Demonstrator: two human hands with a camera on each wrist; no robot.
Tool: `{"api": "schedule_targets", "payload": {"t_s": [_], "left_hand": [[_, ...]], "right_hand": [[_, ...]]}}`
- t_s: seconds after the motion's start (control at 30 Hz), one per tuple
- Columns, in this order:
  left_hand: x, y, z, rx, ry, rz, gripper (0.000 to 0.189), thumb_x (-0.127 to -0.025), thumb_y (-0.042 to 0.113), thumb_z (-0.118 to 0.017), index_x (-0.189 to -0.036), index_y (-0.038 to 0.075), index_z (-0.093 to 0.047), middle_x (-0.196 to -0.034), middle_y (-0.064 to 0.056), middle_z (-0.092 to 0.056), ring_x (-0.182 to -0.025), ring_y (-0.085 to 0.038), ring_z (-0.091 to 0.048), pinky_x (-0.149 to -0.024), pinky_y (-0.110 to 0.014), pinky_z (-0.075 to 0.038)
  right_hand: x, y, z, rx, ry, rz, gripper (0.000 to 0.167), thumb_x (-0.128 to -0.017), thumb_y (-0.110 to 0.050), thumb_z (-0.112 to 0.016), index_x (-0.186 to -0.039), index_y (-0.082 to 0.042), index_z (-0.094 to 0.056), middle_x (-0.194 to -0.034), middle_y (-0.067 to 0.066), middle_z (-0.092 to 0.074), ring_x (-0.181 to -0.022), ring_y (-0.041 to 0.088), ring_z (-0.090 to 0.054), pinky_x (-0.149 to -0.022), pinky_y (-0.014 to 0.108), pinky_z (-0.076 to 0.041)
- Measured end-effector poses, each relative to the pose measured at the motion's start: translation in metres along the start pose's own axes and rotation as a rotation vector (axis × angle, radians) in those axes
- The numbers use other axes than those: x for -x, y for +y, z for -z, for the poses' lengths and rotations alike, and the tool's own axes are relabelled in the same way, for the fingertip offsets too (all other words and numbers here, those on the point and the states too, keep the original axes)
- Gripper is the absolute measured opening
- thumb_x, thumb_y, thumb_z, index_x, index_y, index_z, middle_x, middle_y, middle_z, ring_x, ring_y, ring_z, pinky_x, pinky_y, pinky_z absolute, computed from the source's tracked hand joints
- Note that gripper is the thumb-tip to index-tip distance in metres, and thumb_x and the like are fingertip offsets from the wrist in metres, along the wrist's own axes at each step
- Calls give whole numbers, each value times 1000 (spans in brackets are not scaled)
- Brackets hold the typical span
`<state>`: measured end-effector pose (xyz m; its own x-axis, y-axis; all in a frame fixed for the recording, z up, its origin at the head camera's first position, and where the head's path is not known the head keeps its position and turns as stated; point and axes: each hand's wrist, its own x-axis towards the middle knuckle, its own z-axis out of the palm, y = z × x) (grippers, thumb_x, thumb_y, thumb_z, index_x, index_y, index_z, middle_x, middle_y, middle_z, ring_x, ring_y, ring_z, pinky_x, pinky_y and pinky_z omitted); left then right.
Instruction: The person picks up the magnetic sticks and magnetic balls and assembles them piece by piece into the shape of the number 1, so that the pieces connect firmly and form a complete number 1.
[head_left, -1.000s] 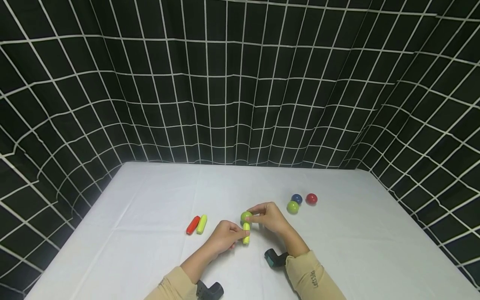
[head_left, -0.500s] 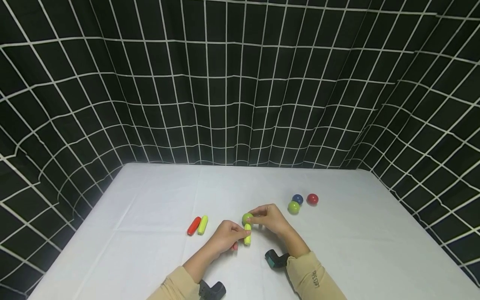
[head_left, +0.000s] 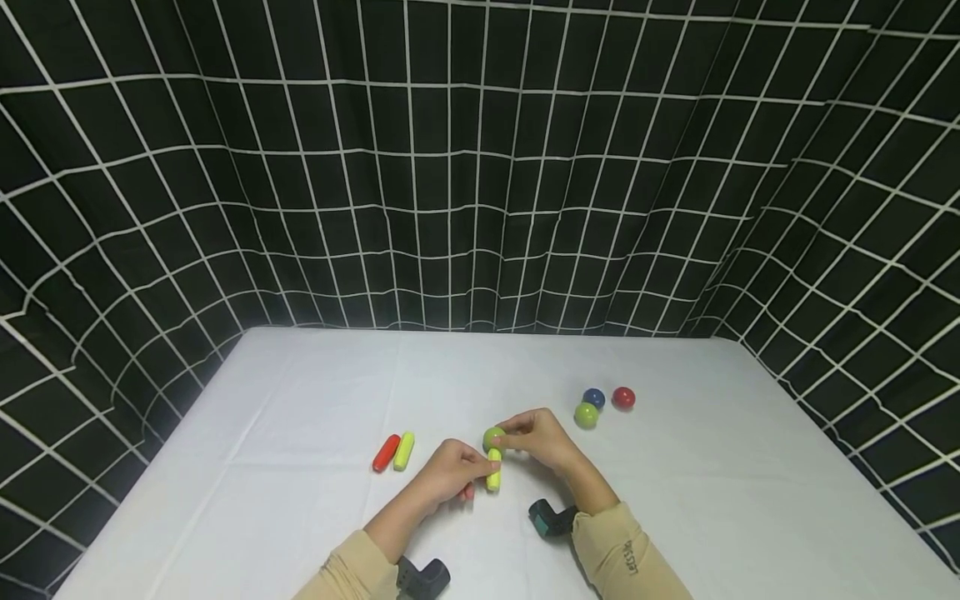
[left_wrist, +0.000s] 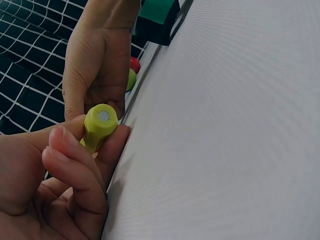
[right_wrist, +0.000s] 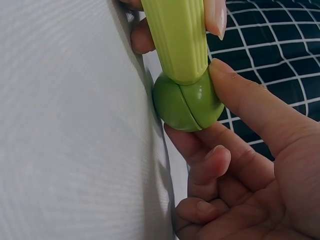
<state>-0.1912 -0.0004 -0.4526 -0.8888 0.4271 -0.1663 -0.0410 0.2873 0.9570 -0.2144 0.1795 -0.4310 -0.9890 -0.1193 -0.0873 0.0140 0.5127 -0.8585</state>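
My left hand (head_left: 448, 473) pinches a ribbed yellow-green stick (head_left: 493, 475) between thumb and fingers. The left wrist view shows a round grey spot on the near end of the stick (left_wrist: 100, 125). With thumb and fingertips, my right hand (head_left: 542, 435) holds a green ball (head_left: 492, 437). In the right wrist view the stick's far end touches the ball (right_wrist: 187, 107), which has a seam across it and sits at the white cloth. The right hand's palm (left_wrist: 97, 65) faces the left hand.
Left of the hands lie a red stick (head_left: 386, 452) and another yellow-green stick (head_left: 403, 451). At the right are a blue ball (head_left: 594, 398), a second green ball (head_left: 587, 415) and a red ball (head_left: 624, 397). A black gridded curtain (head_left: 465, 167) surrounds the white table (head_left: 315, 383).
Both hands keep their grip on the stick and the ball, almost in place. The whole head view shifts slightly; nothing else visibly moves.
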Motion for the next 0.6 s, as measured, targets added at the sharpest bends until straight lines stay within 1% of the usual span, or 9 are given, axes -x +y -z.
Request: {"api": "schedule_targets", "payload": {"t_s": [0.2, 0.27, 0.33, 0.4, 0.47, 0.53, 0.6], "left_hand": [[0, 0, 1, 0, 4, 4, 26, -85, 25, -66, -83, -1, -70, -50, 6, -51, -37, -2, -40, -36, -13, -31], [0, -1, 0, 0, 6, 7, 27, -85, 26, -66, -83, -1, -70, -52, 6, -52, -37, -2, -40, -36, -13, -31], [0, -1, 0, 0, 9, 6, 27, -85, 26, -66, -83, -1, -70, -54, 5, -54, -37, -2, -40, -37, -13, -32], [-1, -2, -1, 1, 11, 2, 27, -85, 26, -66, -83, -1, -69, -56, 5, -56, -37, -2, -41, -37, -14, -32], [-1, -1, -1, -1, 15, -3, 27, -85, 26, -66, -82, -1, -69, -57, 4, -56, -37, -2, -41, -36, -14, -32], [-1, -1, -1, -4, 19, -6, 27, -85, 26, -66, -82, -1, -69, -57, 4, -56, -37, -2, -42, -36, -14, -32], [-1, -1, -2, -6, 20, -8, 27, -85, 26, -66, -82, -1, -69, -57, 4, -56, -37, -2, -42, -36, -14, -32]], "right_hand": [[0, -1, -1, -2, 6, -12, 32, -73, -24, -78, -95, -2, -71, -96, 10, -70, -79, 14, -55, -65, 24, -44], [0, 0, 0, -5, 22, -7, 32, -74, -25, -78, -97, -2, -71, -99, 11, -70, -80, 13, -56, -65, 23, -45], [-1, 0, 3, -1, 54, 4, 32, -75, -24, -77, -98, -3, -71, -99, 10, -70, -77, 12, -55, -62, 22, -44], [-1, 1, 6, 6, 99, 23, 32, -75, -22, -77, -101, -3, -71, -93, 9, -70, -71, 12, -52, -57, 21, -42], [-1, 1, 10, 11, 136, 35, 33, -76, -20, -76, -103, -4, -70, -82, 6, -67, -64, 12, -47, -53, 20, -38], [-1, 1, 14, 27, 154, 37, 34, -76, -19, -76, -107, -5, -69, -70, 4, -59, -58, 11, -43, -49, 20, -34], [1, 2, 18, 38, 160, 33, 34, -77, -18, -75, -108, -5, -69, -63, 1, -51, -55, 11, -39, -46, 19, -31]]}}
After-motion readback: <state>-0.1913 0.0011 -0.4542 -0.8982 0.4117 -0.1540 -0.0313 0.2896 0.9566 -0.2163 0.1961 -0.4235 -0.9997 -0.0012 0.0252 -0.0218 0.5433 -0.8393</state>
